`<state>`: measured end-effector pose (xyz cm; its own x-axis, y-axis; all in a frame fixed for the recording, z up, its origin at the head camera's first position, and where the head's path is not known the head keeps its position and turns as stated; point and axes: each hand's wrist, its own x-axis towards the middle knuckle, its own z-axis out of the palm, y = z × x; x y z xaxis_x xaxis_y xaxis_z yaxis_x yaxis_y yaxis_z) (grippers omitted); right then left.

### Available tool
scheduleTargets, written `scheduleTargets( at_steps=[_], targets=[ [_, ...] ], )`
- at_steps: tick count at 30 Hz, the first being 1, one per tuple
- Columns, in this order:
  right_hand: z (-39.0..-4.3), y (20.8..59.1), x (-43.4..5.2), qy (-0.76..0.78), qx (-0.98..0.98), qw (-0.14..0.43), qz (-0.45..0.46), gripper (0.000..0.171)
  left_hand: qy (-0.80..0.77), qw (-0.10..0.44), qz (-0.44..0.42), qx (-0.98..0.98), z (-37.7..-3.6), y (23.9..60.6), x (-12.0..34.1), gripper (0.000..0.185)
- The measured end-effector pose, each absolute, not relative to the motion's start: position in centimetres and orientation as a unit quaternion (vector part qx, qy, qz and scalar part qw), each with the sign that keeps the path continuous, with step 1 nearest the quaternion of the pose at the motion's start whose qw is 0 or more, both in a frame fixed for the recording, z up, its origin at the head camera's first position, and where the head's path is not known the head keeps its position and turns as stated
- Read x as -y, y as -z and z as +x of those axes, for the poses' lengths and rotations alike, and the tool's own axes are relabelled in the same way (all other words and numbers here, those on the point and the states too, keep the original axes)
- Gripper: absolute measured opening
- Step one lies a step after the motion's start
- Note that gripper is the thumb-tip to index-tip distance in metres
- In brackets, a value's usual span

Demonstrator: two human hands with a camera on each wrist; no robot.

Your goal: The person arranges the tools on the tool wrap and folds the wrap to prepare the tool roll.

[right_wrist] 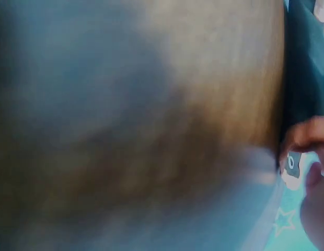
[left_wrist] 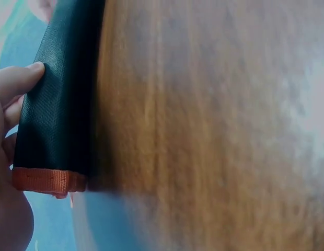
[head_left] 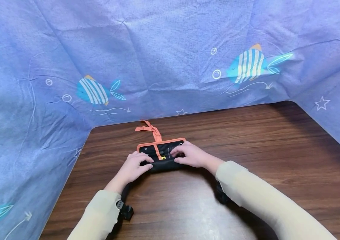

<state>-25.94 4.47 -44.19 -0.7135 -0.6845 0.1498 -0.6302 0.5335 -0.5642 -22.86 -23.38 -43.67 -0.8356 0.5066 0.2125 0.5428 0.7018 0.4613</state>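
Observation:
A black fabric pouch (head_left: 161, 154) with orange trim lies partly rolled on the wooden table (head_left: 248, 150); its orange strap (head_left: 152, 130) trails away from me. My left hand (head_left: 135, 165) grips the roll's left end with curled fingers. My right hand (head_left: 190, 155) holds the right end, fingers bent over the top. The left wrist view shows the black roll (left_wrist: 57, 104), its orange hem (left_wrist: 47, 180) and my left fingertips (left_wrist: 18, 78) on it. The right wrist view is blurred: dark fabric (right_wrist: 305, 78) and a right finger (right_wrist: 308, 136) at the frame's edge.
A blue cloth (head_left: 157, 50) printed with striped fish hangs behind the table and drapes down both sides. Bare wood stretches to the right and toward me. Cream sleeves cover both forearms, and black wrist mounts sit under them.

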Motion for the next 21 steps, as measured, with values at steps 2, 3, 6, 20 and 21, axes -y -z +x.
scheduleTargets(
  at_steps=[2, 3, 6, 20, 21],
  targets=[
    [-25.6, 44.2, -4.7, 0.293, -0.874, 0.027, -0.387, 0.032, 0.268, 0.027, -0.282, 0.921, -22.9, 43.4, 23.3, 0.013],
    [-25.5, 44.2, -4.8, 0.288, -0.873, 0.02, -0.393, 0.034, 0.271, 0.023, -0.279, 0.921, -22.9, 43.3, 23.3, 0.013],
    [-25.1, 44.2, -4.9, 0.268, -0.874, 0.006, -0.405, 0.037, 0.283, 0.008, -0.265, 0.922, -23.1, 43.1, 23.3, 0.012],
    [-25.3, 44.0, -3.8, 0.177, -0.879, -0.077, -0.437, 0.026, 0.316, -0.037, -0.229, 0.92, -23.1, 43.0, 23.3, 0.011],
    [-25.4, 44.0, -3.8, 0.187, -0.879, -0.065, -0.433, 0.026, 0.312, -0.032, -0.232, 0.921, -23.1, 43.1, 23.4, 0.012]
  ],
)
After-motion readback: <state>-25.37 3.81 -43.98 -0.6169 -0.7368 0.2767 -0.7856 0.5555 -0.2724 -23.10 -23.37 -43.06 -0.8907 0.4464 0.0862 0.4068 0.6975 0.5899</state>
